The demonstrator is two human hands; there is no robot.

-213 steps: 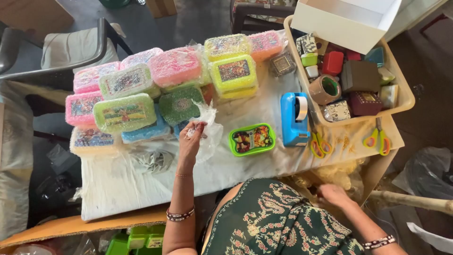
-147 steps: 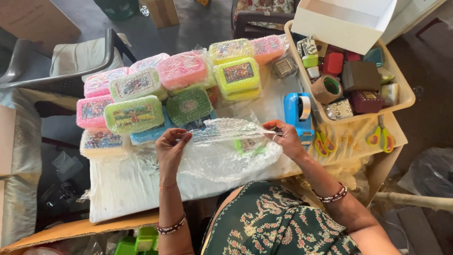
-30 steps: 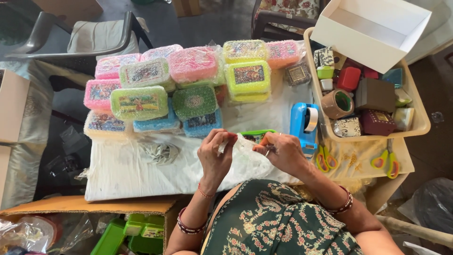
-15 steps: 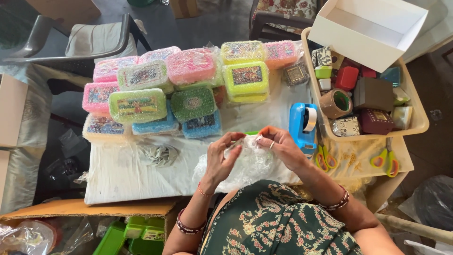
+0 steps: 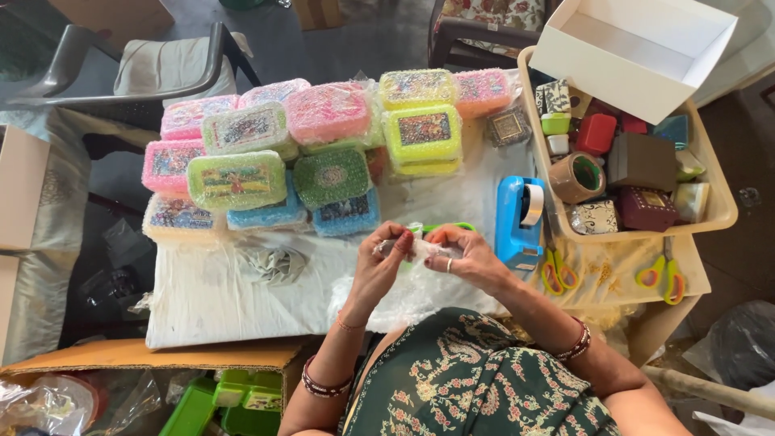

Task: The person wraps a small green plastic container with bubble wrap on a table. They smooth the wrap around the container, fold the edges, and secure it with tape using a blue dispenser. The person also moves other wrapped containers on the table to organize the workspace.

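Hands meeting at centre frame, just below the stacked boxes; left hand (image 5: 378, 262) and right hand (image 5: 462, 254) both pinched on one small item wrapped in clear bubble wrap (image 5: 416, 246), fingers narrow and curled around it, thumbs on top; loose tail of the same wrap hanging down toward the lap, over the worktop (image 5: 218, 299) edge; green edge of a small box (image 5: 442, 228) peeking out just behind the fingers; blue tape dispenser (image 5: 518, 220) just right of the right hand; stack of bubble-wrapped boxes (image 5: 323, 145), pink, green, yellow and blue, across the upper middle of the frame; crumpled scrap of plastic (image 5: 278, 264) left of the left hand on the white cover; cream tray (image 5: 718, 214) at upper right, packed with small boxes and a roll of brown tape (image 5: 577, 178); open white carton (image 5: 638, 40) resting on the tray's far rim; two pairs of scissors (image 5: 663, 278) below the tray at right; bangles on both wrists.
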